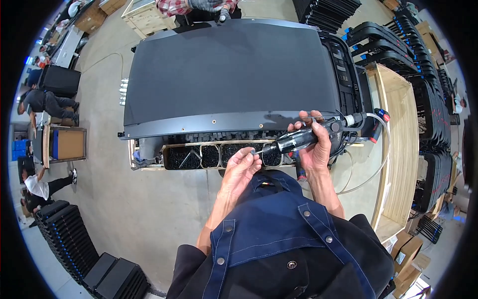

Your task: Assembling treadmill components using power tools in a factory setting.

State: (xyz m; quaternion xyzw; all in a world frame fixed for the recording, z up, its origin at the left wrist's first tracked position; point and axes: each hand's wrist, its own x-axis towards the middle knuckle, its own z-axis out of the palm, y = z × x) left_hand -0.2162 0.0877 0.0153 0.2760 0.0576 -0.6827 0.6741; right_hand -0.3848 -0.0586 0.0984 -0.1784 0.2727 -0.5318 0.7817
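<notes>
My right hand is wrapped round a black air screwdriver, which lies nearly level and points left. From its rear end runs a clear air hose. At the driver's tip, my left hand pinches a small dark screw between thumb and fingertips. Just beyond my hands stands a treadmill-like machine with a wide dark deck. Its near side rail has several screw holes. Below that rail sit bins of small black fasteners; a bent metal tool rests in one.
Across the deck, a co-worker's gloved hands reach its far edge. A wooden crate stands at the right, before stacked black frames. Black panels are piled at lower left. Other people work at the far left.
</notes>
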